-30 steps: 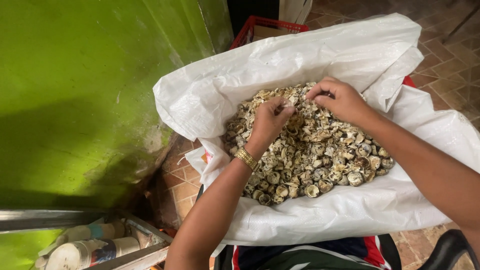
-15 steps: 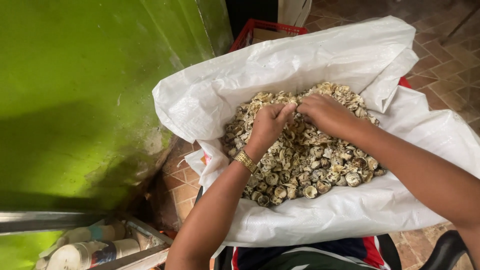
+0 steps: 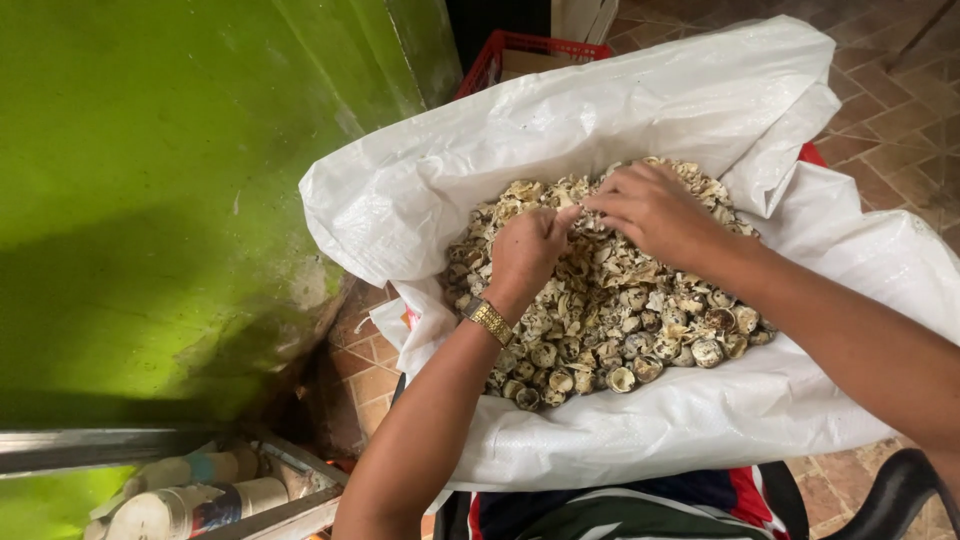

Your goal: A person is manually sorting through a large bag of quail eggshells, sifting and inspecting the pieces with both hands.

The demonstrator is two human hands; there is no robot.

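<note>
1. A bright green painted wall (image 3: 150, 200) fills the left; a reddish brick-tile floor (image 3: 900, 110) shows at upper right.
2. A wide white woven plastic sack (image 3: 640, 110), folded open over a red plastic crate (image 3: 500, 50), holds a heap of small pale dried shell pieces (image 3: 620, 320).
3. Compared with a second ago, both hands have drawn together at the heap's far side; the picking goes on in one spot.
4. The left hand (image 3: 528, 245), a gold wristband (image 3: 488, 320) on its wrist, is curled nearly closed, fingertips pinching a shell piece.
5. The right hand (image 3: 655, 212) lies half-open on the heap; whether it grips anything is unclear.
6. Lower left, a metal-framed tray (image 3: 290, 505) holds capped cylindrical containers (image 3: 190, 505), pale with coloured bands.
</note>
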